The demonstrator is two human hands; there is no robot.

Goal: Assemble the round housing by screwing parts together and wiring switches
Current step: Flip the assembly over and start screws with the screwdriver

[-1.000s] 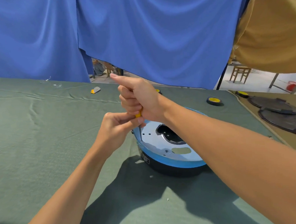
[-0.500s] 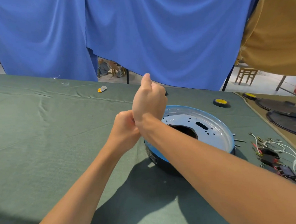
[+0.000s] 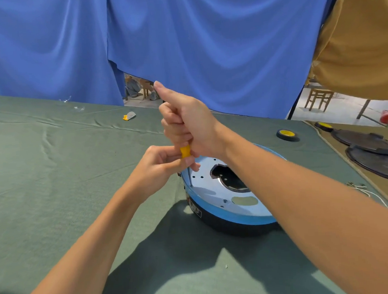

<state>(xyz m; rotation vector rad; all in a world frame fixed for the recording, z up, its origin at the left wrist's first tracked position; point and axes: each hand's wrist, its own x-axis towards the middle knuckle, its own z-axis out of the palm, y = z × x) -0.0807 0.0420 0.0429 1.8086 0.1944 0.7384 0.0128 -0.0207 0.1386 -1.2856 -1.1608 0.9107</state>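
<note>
Bright daylight, hard shadows, wide-angle bowing

- The right hand [image 3: 190,124] is fisted round the screwdriver [image 3: 185,151] handle, thumb sticking straight up.
- The left hand [image 3: 155,169] sits just below it, fingertips pinching the tool where handle meets shaft.
- Both forearms are bare, the right reaching in from the lower right and the left from the lower left, meeting at the middle.
</note>
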